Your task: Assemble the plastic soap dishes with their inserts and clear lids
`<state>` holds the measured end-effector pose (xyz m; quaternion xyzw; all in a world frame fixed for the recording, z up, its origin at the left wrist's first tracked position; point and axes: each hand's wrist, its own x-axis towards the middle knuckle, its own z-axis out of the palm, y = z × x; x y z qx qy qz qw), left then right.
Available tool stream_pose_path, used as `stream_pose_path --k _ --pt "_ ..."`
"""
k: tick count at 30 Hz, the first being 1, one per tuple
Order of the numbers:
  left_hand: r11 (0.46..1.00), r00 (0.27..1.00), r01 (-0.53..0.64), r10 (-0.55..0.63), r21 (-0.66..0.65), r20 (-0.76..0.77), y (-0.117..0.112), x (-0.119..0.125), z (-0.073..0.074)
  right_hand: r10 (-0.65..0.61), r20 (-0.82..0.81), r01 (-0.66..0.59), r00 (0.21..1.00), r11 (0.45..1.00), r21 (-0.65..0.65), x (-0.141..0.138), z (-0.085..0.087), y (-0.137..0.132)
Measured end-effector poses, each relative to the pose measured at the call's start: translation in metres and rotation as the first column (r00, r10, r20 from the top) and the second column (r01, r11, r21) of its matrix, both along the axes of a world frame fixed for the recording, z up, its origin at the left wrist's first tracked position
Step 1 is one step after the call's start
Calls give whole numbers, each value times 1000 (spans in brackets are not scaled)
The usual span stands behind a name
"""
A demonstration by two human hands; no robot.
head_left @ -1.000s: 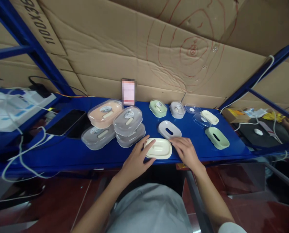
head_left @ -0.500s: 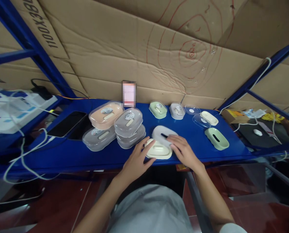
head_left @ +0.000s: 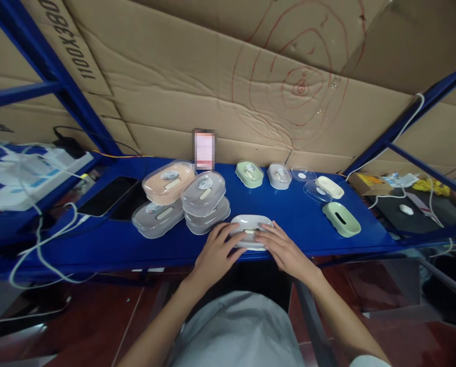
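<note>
A grey oval soap dish tray (head_left: pixel 253 221) sits on a cream base, whose raised middle shows through the tray's slot. My left hand (head_left: pixel 219 251) grips its left end, fingertips over the rim and thumb at the near edge. At the other end my right hand (head_left: pixel 285 248) holds it, fingers reaching over the tray toward the slot. Most of the cream base is hidden under the tray. To the left lie lidded soap dishes, a peach one (head_left: pixel 169 182) and several grey ones, including a stacked grey dish (head_left: pixel 204 193).
Farther back stand a green lidded dish (head_left: pixel 249 174) and a grey lidded dish (head_left: pixel 279 176). Clear lids (head_left: pixel 303 174), a cream base (head_left: pixel 329 187) and a green tray (head_left: pixel 342 219) lie at right. A phone (head_left: pixel 107 196) and white cables (head_left: pixel 36 244) are at left.
The grey tray, tilted above the cream base before, has come down and now lies level over it. My right hand moved down with it; my left hand stayed at the left end.
</note>
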<state>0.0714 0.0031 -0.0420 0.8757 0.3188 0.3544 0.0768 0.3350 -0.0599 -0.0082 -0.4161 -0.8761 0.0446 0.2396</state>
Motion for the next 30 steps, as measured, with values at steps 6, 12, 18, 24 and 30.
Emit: stream_pose_path --k 6,12,18,24,30 --pt "1000 999 -19 19 -12 -27 -1 0 3 -42 104 45 994 999 -21 12 -7 4" --pt "999 998 -27 25 -38 -56 -4 1 7 -810 166 804 562 582 120 103 9 76" --pt "999 997 -23 19 -43 -79 -3 1 6 -868 242 879 434 467 97 123 -3 104" --pt "997 997 -10 5 -71 -74 -4 0 11 -803 179 804 569 589 84 98 -12 62" --pt "985 999 24 -28 -170 -22 -4 -2 13 -612 -116 608 783 791 -71 65 -3 36"
